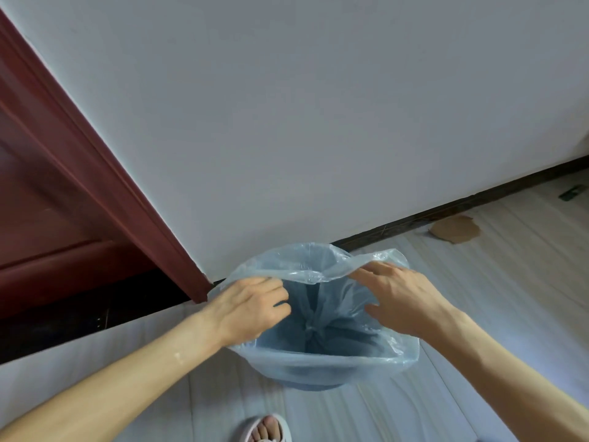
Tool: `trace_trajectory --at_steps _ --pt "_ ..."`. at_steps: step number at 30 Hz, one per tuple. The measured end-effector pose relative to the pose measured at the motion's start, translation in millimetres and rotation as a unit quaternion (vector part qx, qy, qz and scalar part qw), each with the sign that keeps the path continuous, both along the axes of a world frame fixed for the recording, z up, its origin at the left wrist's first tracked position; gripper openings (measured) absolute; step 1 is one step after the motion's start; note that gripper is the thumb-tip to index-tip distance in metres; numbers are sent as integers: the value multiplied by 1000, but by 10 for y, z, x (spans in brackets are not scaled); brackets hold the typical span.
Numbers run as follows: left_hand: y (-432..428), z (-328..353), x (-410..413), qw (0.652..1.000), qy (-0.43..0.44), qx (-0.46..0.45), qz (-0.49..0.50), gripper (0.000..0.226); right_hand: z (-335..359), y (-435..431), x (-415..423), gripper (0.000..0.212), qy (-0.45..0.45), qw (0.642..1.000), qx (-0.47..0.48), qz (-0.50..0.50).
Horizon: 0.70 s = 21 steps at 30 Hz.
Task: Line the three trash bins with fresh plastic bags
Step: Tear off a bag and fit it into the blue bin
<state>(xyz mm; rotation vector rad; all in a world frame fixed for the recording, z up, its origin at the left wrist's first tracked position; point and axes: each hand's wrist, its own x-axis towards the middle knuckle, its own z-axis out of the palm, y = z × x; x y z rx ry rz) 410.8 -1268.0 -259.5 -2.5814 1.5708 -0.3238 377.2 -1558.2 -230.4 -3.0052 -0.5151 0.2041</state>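
A blue bin (pixel 318 383) is seen on the floor (pixel 497 282), close to the wall (pixel 318 106) and just right of a red-brown door (pixel 47 193). It is lined with a translucent blue bag (pixel 318 261), whose knotted bottom is seen deep inside. The bag's mouth is folded out over the near rim, while at the far side it is bunched up loosely above the rim. The left hand (pixel 251 306) is placed at the left rim, its fingers (pixel 280 303) curled inward and closed on the film, which is draped over the knuckles. The right hand (pixel 398 298) is placed at the far right rim; its fingers (pixel 361 274) are stretched out almost straight and laid on the bunched film, the thumb spread apart below, and whether film is pinched between them cannot be told. A foot in a slipper (pixel 269 429) is seen at the near edge. A flat brown scrap (pixel 454 232) is seen on the floor far right, beside the dark skirting (pixel 446 208).
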Motion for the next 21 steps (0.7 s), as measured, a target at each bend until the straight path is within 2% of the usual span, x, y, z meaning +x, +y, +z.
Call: trace_trajectory --at_steps 2,4,6,7,9,11,14,16,18,19,21 --pt "32 54 29 994 -96 -5 -56 28 -2 -24 18 49 -47 999 -21 -5" --pt "98 68 66 996 -72 33 -30 33 -18 -86 48 50 -73 997 -22 -2" --pt "195 68 120 989 39 121 78 74 -31 -139 64 79 -58 997 -51 9" --pt "231 52 146 980 92 129 117 89 -38 -168 65 98 -37 997 -71 16" --pt "240 31 194 956 189 134 180 108 -69 -214 58 125 8 995 -94 26" --pt "196 37 173 939 224 164 200 117 -109 -213 46 133 40 993 -104 31" --pt "53 101 110 926 227 218 208 106 -104 -137 -12 134 65 992 -103 19" --pt "-101 191 64 951 146 220 158 72 -62 -81 -71 131 85 992 -94 11" --pt "-353 185 43 982 52 168 65 26 -10 -21 -147 125 98 991 -86 15" --pt "-497 183 34 985 56 158 31 14 9 12 -181 123 99 991 -83 21" --pt "-838 -46 55 963 130 232 35 16 25 69 -204 117 95 992 -79 29"
